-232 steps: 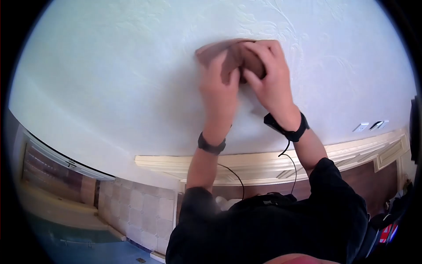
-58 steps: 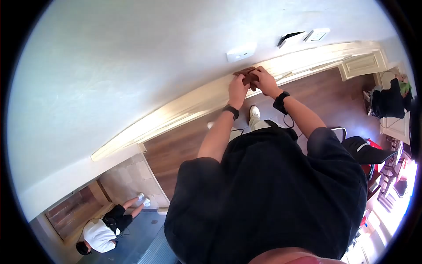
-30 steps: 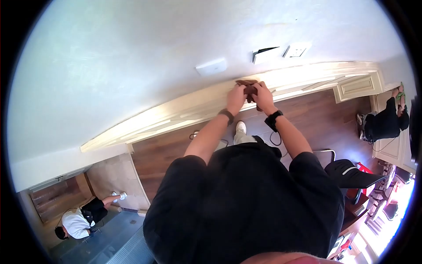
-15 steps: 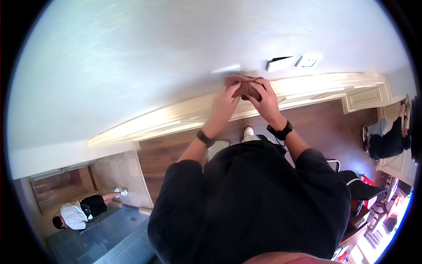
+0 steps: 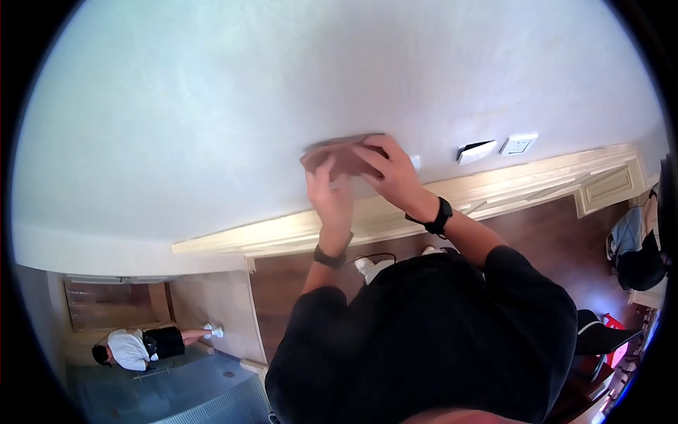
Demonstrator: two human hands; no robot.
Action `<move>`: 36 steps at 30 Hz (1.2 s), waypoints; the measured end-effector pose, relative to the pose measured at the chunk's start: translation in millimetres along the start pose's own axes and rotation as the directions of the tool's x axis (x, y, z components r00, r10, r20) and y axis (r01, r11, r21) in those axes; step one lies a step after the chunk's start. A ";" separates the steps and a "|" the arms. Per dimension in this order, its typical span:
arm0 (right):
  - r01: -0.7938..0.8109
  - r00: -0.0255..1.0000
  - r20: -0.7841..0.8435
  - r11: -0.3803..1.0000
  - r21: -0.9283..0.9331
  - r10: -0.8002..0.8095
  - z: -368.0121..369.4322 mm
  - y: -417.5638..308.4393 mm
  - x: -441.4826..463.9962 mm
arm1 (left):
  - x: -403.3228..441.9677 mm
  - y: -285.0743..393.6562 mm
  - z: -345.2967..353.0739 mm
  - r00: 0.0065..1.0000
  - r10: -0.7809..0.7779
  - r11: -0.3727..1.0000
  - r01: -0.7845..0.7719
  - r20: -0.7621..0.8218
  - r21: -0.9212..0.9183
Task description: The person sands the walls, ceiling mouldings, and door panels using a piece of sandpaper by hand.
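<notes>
Both hands hold a brown cloth (image 5: 342, 157) against the white wall (image 5: 233, 106), above a cream ledge. The cloth is spread wider than a hand and slightly blurred. My left hand (image 5: 330, 196) grips its lower left part, with the fingers bent into it. On the right part, my right hand (image 5: 395, 173) has its thumb and fingers closed round the cloth. The palm sides and some fingertips are hidden. A dark band sits on each wrist.
Right of my hands, a tilted switch plate (image 5: 477, 152) and a wall socket (image 5: 519, 144) are on the wall. The cream ledge (image 5: 296, 227) runs below. One person (image 5: 141, 346) is at lower left, another (image 5: 639, 261) at far right. A black chair (image 5: 604, 332) stands behind me.
Both hands have moved left and higher up the wall with the cloth, which has gone from bunched to spread out. The view has shifted as well.
</notes>
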State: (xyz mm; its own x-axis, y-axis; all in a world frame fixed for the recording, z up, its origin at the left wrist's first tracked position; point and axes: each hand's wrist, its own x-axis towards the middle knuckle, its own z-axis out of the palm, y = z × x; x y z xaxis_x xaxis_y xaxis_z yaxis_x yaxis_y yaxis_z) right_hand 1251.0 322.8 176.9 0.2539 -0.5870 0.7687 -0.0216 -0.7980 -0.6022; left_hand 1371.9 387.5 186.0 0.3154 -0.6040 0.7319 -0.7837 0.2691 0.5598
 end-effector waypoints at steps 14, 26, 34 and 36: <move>-0.172 0.971 -0.196 0.967 -0.189 0.134 -45.4 20.8 -38.4 | -15.1 -4.4 65.0 0.963 0.215 0.973 -0.196 0.164 -0.124; 0.090 0.995 0.039 0.996 0.014 -0.090 24.2 -9.4 9.2 | -4.8 -43.0 -16.5 0.998 0.058 0.981 -0.049 -0.040 0.188; 0.151 0.973 -0.174 0.988 -0.008 -0.150 4.3 -48.5 67.5 | 70.6 24.6 -32.9 0.991 0.099 0.992 -0.090 -0.094 0.092; 0.123 0.965 -0.228 0.991 -0.042 -0.130 -9.4 -45.9 70.1 | 82.5 37.2 -22.8 0.976 0.198 0.974 -0.186 -0.086 0.130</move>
State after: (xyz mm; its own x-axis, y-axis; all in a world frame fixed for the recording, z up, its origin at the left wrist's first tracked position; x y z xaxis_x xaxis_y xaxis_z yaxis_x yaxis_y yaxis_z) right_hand 1260.7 317.1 260.5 0.0269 -0.4939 0.8691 -0.0306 -0.8694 -0.4931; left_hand 1381.0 364.8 276.0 0.1983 -0.4721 0.8589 -0.8917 0.2768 0.3580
